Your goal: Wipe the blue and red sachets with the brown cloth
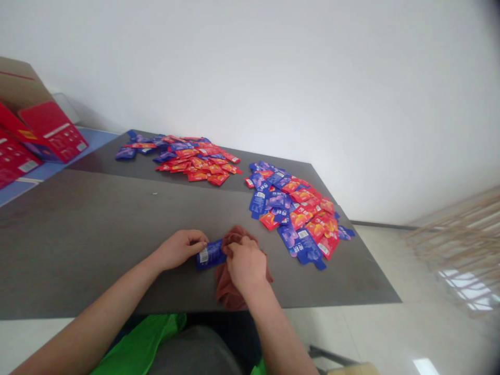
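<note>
1. Some red cartons [58,133] stand open at the far left, beside the dark table [97,224].
2. Next comes a heaped pile of red and blue sachets [195,161] near the wall.
3. Close to the person, the left hand [179,251] has its thumb and fingers narrowed on the left end of a blue packet [211,255], which lies at the near side of the table, barcode showing.
4. Right of it, the right hand [248,263] grips a bunched brown cloth [228,291], fingers curled in at the packet's right end.
5. The step in hand looks like wiping that packet; the next move probably calls for a steady left pinch while the cloth is drawn along the surface.
6. Rightmost, flatter red and blue packets [302,208] lie spread and overlapping.
</note>
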Demonstrator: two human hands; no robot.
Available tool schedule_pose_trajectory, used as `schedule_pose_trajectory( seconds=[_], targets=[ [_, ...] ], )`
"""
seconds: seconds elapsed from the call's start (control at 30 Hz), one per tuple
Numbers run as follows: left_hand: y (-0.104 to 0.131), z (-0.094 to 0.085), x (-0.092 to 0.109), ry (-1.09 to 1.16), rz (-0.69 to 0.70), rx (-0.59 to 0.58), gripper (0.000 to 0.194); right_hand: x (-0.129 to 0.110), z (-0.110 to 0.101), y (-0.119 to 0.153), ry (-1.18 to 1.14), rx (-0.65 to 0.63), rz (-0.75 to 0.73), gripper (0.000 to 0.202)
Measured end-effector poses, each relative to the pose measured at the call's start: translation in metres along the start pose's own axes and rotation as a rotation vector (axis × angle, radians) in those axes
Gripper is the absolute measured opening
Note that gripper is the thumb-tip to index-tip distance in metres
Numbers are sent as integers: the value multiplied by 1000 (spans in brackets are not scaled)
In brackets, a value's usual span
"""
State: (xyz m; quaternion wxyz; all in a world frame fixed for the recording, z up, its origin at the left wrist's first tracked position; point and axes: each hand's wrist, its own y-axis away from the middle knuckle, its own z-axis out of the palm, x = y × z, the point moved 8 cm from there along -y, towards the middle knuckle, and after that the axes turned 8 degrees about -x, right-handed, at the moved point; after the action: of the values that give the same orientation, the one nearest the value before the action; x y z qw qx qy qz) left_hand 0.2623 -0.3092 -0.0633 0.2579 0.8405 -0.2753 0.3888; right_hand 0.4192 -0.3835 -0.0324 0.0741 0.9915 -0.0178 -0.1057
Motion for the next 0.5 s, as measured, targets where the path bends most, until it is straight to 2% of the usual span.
schedule_pose_trajectory(
  seconds=[0.07,0.13,0.23,0.3,0.37,0.43,0.5],
  targets=[
    [0,0,-1,-5,2,5,26,25,-9,-11,25,-10,97,27],
    [1,0,-2,-3,9,11,26,33,-22,-13,29,-4,120,25],
    [2,0,-1,11,31,1,26,6,-36,2,-18,75,1,18],
    [2,1,2,27,49,-17,26,-21,-32,15,-41,109,-103,16],
    [1,1,3,27,55,-21,27,-35,-18,19,-37,83,-147,15],
    [0,1,2,14,51,-8,26,-26,-6,11,-20,38,-96,18],
    [0,0,0,5,44,1,25,5,-3,-3,0,14,26,23]
  ],
)
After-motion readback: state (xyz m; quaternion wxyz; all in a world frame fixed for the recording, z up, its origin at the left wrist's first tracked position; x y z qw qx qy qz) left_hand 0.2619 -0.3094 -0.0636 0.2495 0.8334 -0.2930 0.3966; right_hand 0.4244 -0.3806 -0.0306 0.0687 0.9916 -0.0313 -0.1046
